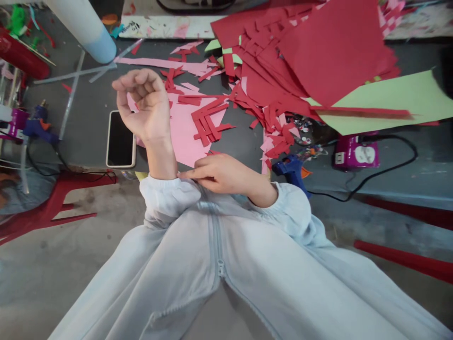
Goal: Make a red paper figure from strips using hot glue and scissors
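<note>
Table [244,141]: head view, dark grey, spanning the upper half of the frame, strewn with cut paper.
Left hand [145,101]: left of centre, raised over the table, palm toward the camera, fingers loosely curled, a gap between them and the thumb.
Right hand [226,174]: centre, at the table's near edge, index finger stretched to the left wrist beside the cuff [170,186]; I cannot tell whether it pinches the cloth.
Cuff: pale and gathered, left of centre, around the left forearm.
Pink sheet [187,146]: behind the hands, red strips [205,125] on top.
Phone [120,146]: dark screen up, just left of the left wrist.
Red paper [332,52]: large pile, upper right, overlapping a light green sheet [389,99].
Glue guns: one blue glue gun [292,172] right of centre, near the right forearm; a second [40,125] at the left.
Purple box [356,153]: right side, with a black cord.
White cylinder [92,33]: upper left, blue at its lower end, near crossed clear sticks [71,101].
Floor [63,264]: grey, in both lower corners, with a red chair [71,182] at the left.
</note>
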A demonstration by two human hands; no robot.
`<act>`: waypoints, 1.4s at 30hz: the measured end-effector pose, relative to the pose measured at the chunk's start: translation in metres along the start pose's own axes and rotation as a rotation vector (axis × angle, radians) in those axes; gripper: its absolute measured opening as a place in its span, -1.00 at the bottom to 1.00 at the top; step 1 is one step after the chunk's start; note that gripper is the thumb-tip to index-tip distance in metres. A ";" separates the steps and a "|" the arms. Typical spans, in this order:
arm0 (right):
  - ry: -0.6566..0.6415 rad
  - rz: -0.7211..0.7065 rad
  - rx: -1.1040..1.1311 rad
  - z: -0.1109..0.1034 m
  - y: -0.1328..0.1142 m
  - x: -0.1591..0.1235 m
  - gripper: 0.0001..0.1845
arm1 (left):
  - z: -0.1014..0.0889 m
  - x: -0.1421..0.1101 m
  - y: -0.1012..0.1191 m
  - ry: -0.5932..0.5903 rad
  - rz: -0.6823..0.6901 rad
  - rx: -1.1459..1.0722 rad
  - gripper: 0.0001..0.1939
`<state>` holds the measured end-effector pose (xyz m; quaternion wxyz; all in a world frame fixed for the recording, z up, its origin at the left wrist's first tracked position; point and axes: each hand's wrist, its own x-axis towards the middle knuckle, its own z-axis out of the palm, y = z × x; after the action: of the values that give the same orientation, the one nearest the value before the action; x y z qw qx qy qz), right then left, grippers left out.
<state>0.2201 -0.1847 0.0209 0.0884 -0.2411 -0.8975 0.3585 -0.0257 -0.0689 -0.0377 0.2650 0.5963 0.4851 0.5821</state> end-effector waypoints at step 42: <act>0.467 0.590 -0.131 -0.010 0.084 0.018 -0.75 | 0.071 -0.030 0.039 -0.301 -0.281 0.254 -0.55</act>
<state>0.2382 -0.1172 -0.0296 0.1678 -0.5694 -0.7663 0.2458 0.0573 -0.0932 -0.0298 0.3356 0.6316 0.5877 0.3782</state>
